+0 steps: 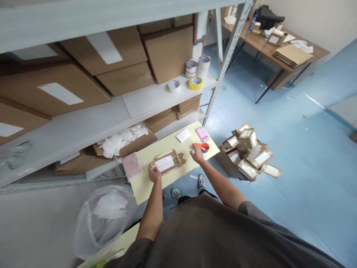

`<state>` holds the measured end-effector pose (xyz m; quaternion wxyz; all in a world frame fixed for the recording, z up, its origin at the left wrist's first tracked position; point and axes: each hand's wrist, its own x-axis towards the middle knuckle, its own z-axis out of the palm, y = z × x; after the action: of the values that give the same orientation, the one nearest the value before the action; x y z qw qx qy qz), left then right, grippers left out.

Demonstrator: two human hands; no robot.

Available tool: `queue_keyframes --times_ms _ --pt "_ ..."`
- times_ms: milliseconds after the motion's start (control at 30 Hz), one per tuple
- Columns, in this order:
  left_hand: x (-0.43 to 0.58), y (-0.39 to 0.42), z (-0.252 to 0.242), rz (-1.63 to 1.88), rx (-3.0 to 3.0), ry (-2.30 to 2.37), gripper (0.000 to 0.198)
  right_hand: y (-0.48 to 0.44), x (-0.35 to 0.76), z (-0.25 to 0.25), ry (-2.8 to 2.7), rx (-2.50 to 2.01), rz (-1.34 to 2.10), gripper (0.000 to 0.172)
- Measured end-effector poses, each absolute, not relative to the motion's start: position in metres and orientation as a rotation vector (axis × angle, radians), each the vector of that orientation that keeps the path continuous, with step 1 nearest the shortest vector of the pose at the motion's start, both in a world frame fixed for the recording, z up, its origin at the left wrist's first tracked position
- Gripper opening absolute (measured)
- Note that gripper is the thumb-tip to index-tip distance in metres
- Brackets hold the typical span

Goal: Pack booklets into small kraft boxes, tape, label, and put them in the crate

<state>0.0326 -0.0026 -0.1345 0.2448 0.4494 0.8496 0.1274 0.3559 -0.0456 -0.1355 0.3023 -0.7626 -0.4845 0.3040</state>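
Note:
A flat brown cardboard box with a white label lies on the pale yellow table. My left hand grips its near left corner, fingers closed on the edge. My right hand reaches to the right and rests on an orange tape dispenser near the table's right end; its fingers are curled over the handle.
A white card and a pink blurred item lie at the table's far end. Shelving with cardboard boxes and tape rolls stands behind. Small boxes are piled on the blue floor. A clear bag sits at the left.

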Motion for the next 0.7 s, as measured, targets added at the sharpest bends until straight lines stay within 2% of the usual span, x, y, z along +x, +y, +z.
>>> queue_keyframes --times_ms 167,400,467,533,700 --pt "0.034 0.005 -0.135 0.248 1.279 2.385 0.054 -0.058 0.441 -0.151 -1.298 -2.072 0.761 0.064" --pt "0.035 0.005 -0.126 0.193 1.254 2.353 0.052 -0.064 0.462 -0.18 -1.338 -2.055 1.144 0.077" --pt "0.034 0.005 -0.126 0.199 1.227 2.331 0.052 -0.064 0.456 -0.185 -1.35 -2.094 1.172 0.075" --pt "0.033 0.005 -0.125 0.224 1.207 2.309 0.052 -0.061 0.451 -0.188 -1.324 -2.15 1.166 0.065" --pt "0.033 0.0 -0.124 0.266 1.246 2.254 0.049 -0.052 0.453 -0.184 -1.127 -2.195 1.153 0.026"
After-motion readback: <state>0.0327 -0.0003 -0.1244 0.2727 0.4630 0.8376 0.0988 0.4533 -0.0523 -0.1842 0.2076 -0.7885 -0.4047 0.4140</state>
